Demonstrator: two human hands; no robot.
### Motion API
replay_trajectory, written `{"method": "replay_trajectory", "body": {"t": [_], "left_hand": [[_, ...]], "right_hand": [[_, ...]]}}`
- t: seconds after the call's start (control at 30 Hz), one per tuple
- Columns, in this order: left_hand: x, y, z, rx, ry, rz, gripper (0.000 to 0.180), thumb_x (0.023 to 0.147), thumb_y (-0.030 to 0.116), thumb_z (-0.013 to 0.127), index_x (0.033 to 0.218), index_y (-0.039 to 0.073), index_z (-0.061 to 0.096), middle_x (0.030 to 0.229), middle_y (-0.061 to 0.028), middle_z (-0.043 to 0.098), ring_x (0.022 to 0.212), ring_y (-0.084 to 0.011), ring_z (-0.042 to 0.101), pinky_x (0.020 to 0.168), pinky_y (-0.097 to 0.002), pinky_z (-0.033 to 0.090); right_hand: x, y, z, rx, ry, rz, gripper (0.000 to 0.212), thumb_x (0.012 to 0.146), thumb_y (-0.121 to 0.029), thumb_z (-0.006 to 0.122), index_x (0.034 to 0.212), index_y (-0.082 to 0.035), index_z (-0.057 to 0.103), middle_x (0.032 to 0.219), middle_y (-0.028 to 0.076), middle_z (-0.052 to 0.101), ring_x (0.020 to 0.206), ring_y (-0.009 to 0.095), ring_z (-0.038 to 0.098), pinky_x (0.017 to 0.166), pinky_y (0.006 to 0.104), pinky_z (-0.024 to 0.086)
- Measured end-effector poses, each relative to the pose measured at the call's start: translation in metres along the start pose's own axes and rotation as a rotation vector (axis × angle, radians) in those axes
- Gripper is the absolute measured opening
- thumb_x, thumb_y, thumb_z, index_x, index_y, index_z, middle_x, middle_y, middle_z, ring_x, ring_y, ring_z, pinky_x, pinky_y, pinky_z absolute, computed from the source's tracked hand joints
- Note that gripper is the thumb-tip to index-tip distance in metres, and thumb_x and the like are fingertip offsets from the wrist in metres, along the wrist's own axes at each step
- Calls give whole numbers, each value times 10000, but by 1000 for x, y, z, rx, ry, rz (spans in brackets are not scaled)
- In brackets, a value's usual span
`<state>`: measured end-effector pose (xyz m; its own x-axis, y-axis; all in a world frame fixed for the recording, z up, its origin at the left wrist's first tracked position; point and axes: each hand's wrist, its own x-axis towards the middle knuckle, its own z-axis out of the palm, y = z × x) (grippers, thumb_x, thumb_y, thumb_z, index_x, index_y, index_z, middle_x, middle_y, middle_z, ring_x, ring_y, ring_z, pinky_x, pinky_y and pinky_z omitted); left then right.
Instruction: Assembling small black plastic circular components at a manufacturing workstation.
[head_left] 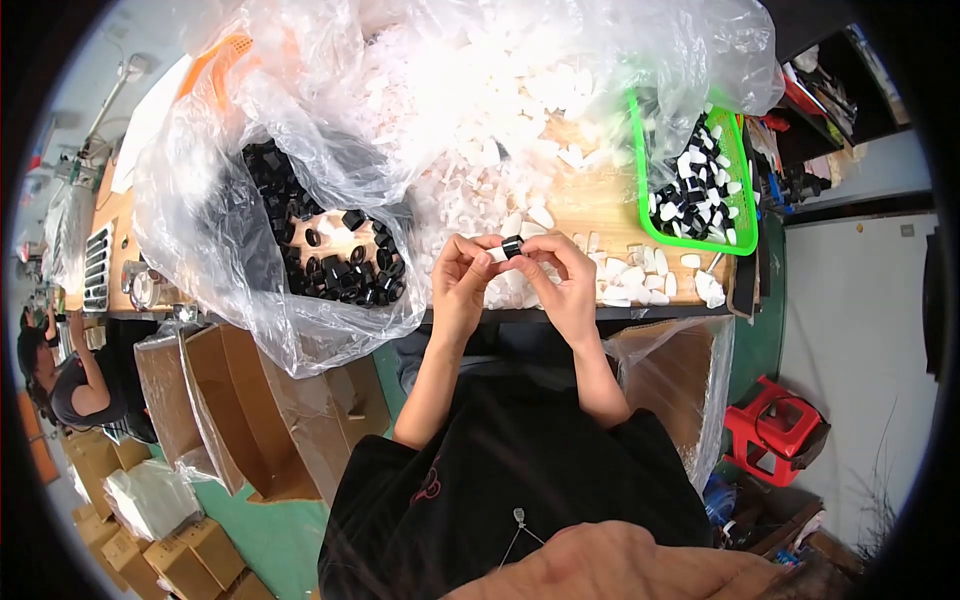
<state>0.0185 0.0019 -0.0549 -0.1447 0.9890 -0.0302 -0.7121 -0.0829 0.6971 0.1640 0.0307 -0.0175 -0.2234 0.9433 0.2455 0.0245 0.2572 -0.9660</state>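
My left hand (463, 280) pinches a small white plastic piece (496, 255) over the front of the table. Its fingers are closed. Against that piece, my right hand (565, 285) grips a short black ribbed cap (512, 246) between thumb and fingertips. The two parts touch end to end; how far one sits inside the other is hidden by the fingers. Loose white pieces (628, 282) lie on the wood beside my right hand. To the left, a clear plastic bag (190, 230) lies open with many black caps (352, 275) inside.
A green basket (644, 195) at the right holds black-and-white pieces. Translucent and white parts (470, 130) are heaped across the wooden table. Cardboard boxes (235, 400) stand below its edge. A red stool (765, 430) is at the right, and another person (85, 385) is far left.
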Motion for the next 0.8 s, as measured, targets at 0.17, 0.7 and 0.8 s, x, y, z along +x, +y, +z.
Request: {"method": "replay_trajectory", "body": {"t": [0.17, 0.7, 0.8], "left_hand": [[0, -3, -6, 9, -30, -2, 135, 1012, 153, 549, 1011, 18, 557, 1166, -151, 621, 998, -197, 656, 875, -348, 567], [4, 11, 19, 378, -5, 44, 120, 979, 52, 594, 920, -51, 578, 1062, -140, 637, 920, -160, 650, 845, -334, 589], [2, 12, 19, 384, 6, 58, 146, 984, 72, 586, 890, -35, 554, 1101, -154, 629, 917, -192, 663, 857, -366, 601]], "right_hand": [[0, 8, 2, 139, 23, 74, 136, 888, -33, 719, 969, 31, 630, 899, 57, 638, 825, 127, 646, 757, 245, 500], [3, 24, -2, 529, 60, 270, 139, 901, -45, 712, 998, 25, 642, 950, 41, 666, 883, 98, 616, 806, 235, 489], [3, 21, -2, 513, 56, 261, 134, 905, -45, 707, 998, 26, 641, 948, 42, 664, 885, 97, 616, 806, 233, 489]]}}
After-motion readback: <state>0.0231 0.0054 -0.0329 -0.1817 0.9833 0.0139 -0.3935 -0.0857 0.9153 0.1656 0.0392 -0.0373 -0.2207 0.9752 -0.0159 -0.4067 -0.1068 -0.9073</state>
